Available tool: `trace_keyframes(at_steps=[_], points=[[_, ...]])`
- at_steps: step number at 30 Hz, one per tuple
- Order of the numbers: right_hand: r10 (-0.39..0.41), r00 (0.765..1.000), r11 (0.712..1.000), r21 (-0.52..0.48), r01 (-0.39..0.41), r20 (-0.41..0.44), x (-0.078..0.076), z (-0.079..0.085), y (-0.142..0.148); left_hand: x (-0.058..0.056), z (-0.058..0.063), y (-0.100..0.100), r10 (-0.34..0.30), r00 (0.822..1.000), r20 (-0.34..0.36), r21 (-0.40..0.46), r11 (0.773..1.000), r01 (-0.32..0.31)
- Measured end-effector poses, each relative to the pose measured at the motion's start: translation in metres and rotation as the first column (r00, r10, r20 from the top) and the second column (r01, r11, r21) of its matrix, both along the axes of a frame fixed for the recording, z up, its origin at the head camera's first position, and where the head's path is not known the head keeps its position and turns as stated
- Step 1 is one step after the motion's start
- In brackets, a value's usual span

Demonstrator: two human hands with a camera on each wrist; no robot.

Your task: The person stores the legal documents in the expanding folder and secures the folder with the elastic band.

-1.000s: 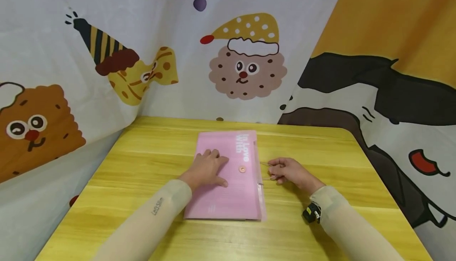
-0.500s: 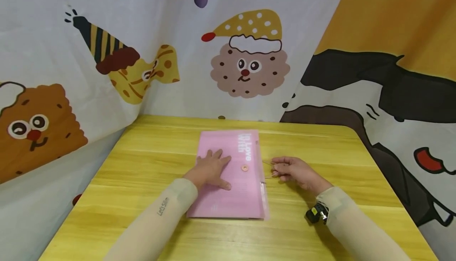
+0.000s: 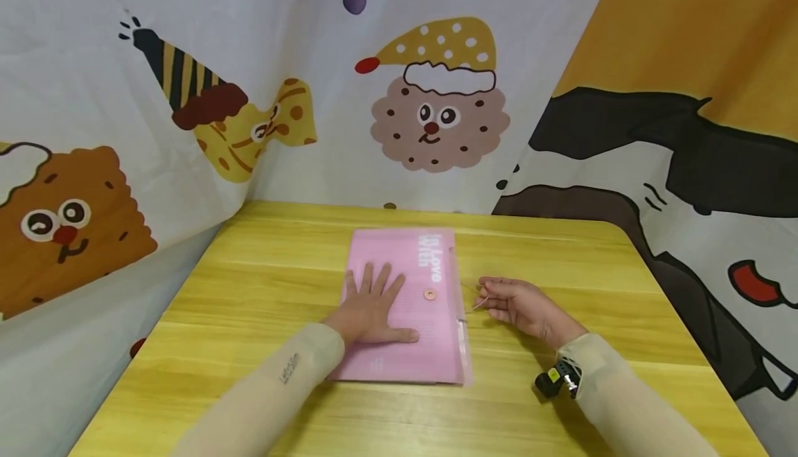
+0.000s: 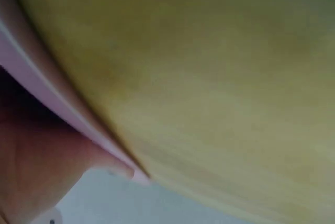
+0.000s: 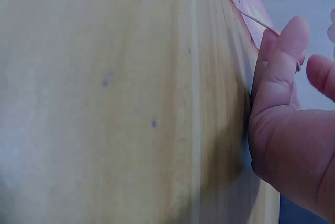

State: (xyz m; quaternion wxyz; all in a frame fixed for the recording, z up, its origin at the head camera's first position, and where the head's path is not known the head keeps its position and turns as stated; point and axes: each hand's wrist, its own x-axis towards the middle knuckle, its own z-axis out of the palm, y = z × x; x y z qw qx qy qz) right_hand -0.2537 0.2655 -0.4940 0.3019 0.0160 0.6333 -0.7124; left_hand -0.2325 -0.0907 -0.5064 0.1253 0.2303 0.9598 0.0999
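A pink plastic document folder (image 3: 405,346) with white lettering and a small round button (image 3: 429,294) lies flat on the table. My left hand (image 3: 370,311) rests on its left part, palm down, fingers spread and straight. Right of the folder, a thin elastic cord (image 3: 469,287) stretches from its edge to my right hand (image 3: 520,308), whose bent fingers hold the cord. In the right wrist view the cord (image 5: 256,21) passes around the fingers, with the thumb (image 5: 320,75) apart from them. The left wrist view shows the folder's pink edge (image 4: 68,111) beside part of the left hand (image 4: 42,171).
The yellow wood-grain table (image 3: 249,291) extends around the folder on all sides. A white curtain (image 3: 324,187) with cartoon prints hangs behind its far edge. A small black device (image 3: 557,379) is strapped at the right wrist.
My left fingers have spread wider and lie flatter on the folder. The right thumb and fingers have loosened from a pinch, with the cord still around the fingers. The view has shifted slightly.
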Motion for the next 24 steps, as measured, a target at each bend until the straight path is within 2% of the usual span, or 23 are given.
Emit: trace_keyframes(at_steps=[5, 6, 15, 19, 24], points=[[0.020, 1.000, 1.000, -0.014, -0.020, 0.021, 0.000, 0.002, 0.003, 0.002, -0.005, -0.001, -0.028, 0.996, -0.086, -0.024, 0.999, 0.026], [0.031, 0.999, 0.999, -0.017, -0.030, 0.027, 0.000, 0.002, 0.003, 0.004, -0.002, -0.002, -0.031, 0.995, -0.097, -0.026, 0.999, 0.028], [0.149, 0.986, 0.989, 0.003, -0.150, 0.078, -0.001, 0.006, 0.000, 0.009, -0.013, -0.005, -0.079, 0.972, -0.223, -0.009, 0.997, 0.079], [0.221, 0.971, 0.973, 0.040, -0.226, 0.087, -0.008, 0.006, -0.005, 0.010, -0.014, -0.008, -0.081, 0.966, -0.246, -0.022, 0.997, 0.078], [0.329, 0.939, 0.939, 0.073, -0.337, 0.098, -0.017, 0.008, -0.004, 0.008, -0.018, -0.008, -0.091, 0.958, -0.271, -0.015, 0.996, 0.091]])
